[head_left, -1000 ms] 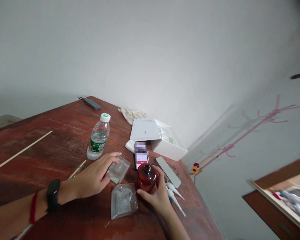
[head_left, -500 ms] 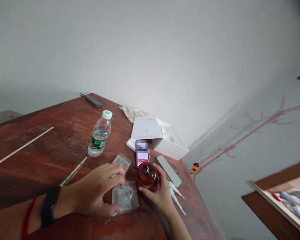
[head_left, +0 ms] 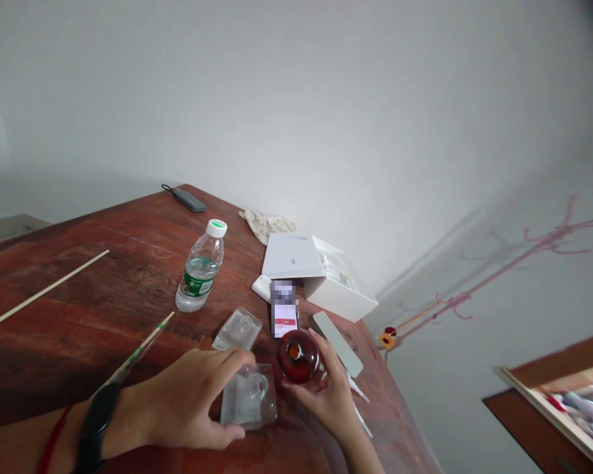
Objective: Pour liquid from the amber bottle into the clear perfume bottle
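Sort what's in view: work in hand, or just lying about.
Apparently in use:
- glossy round red-brown bottle, in right hand
- clear square plastic-looking piece, at left hand
- similar clear square beyond

Apparently lying about:
- clear plastic bottle, green label
- long thin pale stick
- open white cardboard box
- flat grey rectangular device
- lit rectangular phone

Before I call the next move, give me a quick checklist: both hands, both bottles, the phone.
1. Right hand secure on the round, glossy, red-brown translucent bottle: ok, fingers and thumb curve around its side.
2. Red-brown bottle capped: not ok, its mouth is open.
3. Left hand touching the nearer clear, square plastic piece: cannot tell; thumb and fingers are spread at its edge.
4. Clear plastic bottle with green label and white cap upright and capped: ok.
5. Red-brown bottle apart from the black-edged phone with lit screen: cannot tell; they look very close.
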`<state>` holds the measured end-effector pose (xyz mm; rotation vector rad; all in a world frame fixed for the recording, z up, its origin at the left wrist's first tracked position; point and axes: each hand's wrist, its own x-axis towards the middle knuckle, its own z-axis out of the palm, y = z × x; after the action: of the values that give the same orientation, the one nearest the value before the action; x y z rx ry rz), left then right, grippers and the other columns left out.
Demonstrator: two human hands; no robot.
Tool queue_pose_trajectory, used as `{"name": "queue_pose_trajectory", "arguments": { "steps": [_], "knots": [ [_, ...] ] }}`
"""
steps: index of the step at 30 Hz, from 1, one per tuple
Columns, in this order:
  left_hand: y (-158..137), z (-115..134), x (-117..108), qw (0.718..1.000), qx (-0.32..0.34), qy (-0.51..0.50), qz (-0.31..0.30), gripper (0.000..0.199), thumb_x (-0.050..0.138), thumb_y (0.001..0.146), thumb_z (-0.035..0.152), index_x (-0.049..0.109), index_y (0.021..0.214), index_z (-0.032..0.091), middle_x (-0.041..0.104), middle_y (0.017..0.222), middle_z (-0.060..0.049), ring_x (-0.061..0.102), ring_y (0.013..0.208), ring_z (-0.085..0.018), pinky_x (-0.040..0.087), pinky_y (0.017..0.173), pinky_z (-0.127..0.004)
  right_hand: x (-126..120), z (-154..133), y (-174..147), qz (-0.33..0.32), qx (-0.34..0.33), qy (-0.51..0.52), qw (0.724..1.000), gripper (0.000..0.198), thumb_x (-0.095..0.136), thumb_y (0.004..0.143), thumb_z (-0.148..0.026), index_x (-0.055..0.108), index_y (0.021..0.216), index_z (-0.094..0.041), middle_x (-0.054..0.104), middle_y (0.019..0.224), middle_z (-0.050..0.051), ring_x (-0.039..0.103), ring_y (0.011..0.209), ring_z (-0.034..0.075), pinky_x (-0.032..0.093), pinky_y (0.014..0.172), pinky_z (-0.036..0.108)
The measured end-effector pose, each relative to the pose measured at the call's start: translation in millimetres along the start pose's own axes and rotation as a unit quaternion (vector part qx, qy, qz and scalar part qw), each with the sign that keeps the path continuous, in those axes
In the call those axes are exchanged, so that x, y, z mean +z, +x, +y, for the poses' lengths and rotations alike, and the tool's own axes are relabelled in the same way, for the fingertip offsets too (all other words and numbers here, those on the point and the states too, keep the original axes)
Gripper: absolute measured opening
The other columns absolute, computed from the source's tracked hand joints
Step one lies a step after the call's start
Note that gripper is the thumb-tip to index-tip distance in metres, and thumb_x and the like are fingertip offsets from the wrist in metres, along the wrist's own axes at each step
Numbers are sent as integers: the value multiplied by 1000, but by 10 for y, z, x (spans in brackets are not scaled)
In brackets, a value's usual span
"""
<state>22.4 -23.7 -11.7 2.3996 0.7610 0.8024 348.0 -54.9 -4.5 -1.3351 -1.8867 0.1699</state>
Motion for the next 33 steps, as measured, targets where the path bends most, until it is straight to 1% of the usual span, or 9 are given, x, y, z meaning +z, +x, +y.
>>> {"name": "queue_pose_trajectory", "arguments": {
  "steps": [5, 7, 11, 14, 19, 23, 28, 31, 33],
  "knots": [
    [0, -5, -9, 1000, 23, -11, 5, 72, 85, 81, 39, 50, 143, 30, 79, 121, -5, 80, 102, -31, 62, 89, -36, -189, -65, -54, -47, -30, -66, 996, 91, 97, 80, -36, 56, 161, -37, 69, 154, 13, 65, 142, 47, 58, 115, 66],
    [11, 11, -32, 999, 25, -18, 11, 70, 85, 80, 35, 51, 141, 29, 78, 121, -6, 79, 104, -32, 61, 89, -36, -291, -123, -77, -74, -45, -83, 993, 94, 97, 79, -34, 55, 163, -38, 70, 153, 12, 67, 140, 47, 61, 112, 64],
    [24, 38, -65, 998, 33, -24, 38, 62, 87, 76, 30, 56, 129, 26, 75, 121, -9, 76, 109, -34, 59, 96, -41, -480, -313, -69, -138, -78, -110, 981, 96, 95, 81, -35, 52, 166, -39, 74, 148, 13, 73, 132, 46, 67, 103, 61],
    [24, 40, -80, 998, 39, -38, 34, 63, 88, 76, 27, 55, 130, 25, 75, 123, -7, 75, 111, -34, 57, 97, -41, -573, -461, -23, -176, -88, -119, 973, 95, 92, 85, -36, 49, 169, -37, 74, 148, 14, 74, 132, 44, 67, 104, 58],
    [30, 29, -91, 997, 43, -55, 27, 68, 90, 74, 24, 55, 132, 24, 74, 125, -8, 74, 114, -35, 55, 101, -43, -644, -549, 21, -203, -77, -133, 967, 94, 93, 84, -39, 51, 168, -35, 75, 148, 14, 74, 132, 43, 65, 108, 57],
    [37, 26, -74, 995, 65, -68, 36, 66, 90, 74, 21, 54, 129, 25, 72, 125, -7, 72, 112, -33, 55, 99, -43, -679, -556, 36, -218, -67, -136, 964, 95, 94, 81, -39, 53, 166, -35, 74, 150, 13, 74, 133, 43, 65, 108, 57],
    [27, 16, -23, 993, 83, -67, 56, 69, 89, 75, 19, 50, 131, 26, 70, 126, -7, 71, 114, -32, 54, 100, -43, -734, -613, 89, -247, -54, -139, 958, 93, 94, 80, -37, 56, 165, -33, 77, 145, 12, 77, 127, 41, 65, 107, 53],
    [19, 9, -8, 992, 89, -70, 63, 70, 90, 75, 21, 49, 132, 26, 70, 127, -7, 70, 114, -32, 53, 102, -43, -769, -654, 128, -270, -56, -157, 948, 90, 91, 83, -35, 55, 165, -31, 77, 145, 14, 77, 127, 39, 64, 108, 51],
    [15, 7, -6, 992, 92, -64, 60, 70, 91, 76, 22, 49, 131, 26, 70, 126, -7, 70, 112, -33, 54, 100, -43, -791, -683, 152, -295, -58, -173, 938, 87, 87, 85, -34, 53, 165, -26, 75, 146, 17, 75, 130, 39, 63, 109, 53]
  ]
}}
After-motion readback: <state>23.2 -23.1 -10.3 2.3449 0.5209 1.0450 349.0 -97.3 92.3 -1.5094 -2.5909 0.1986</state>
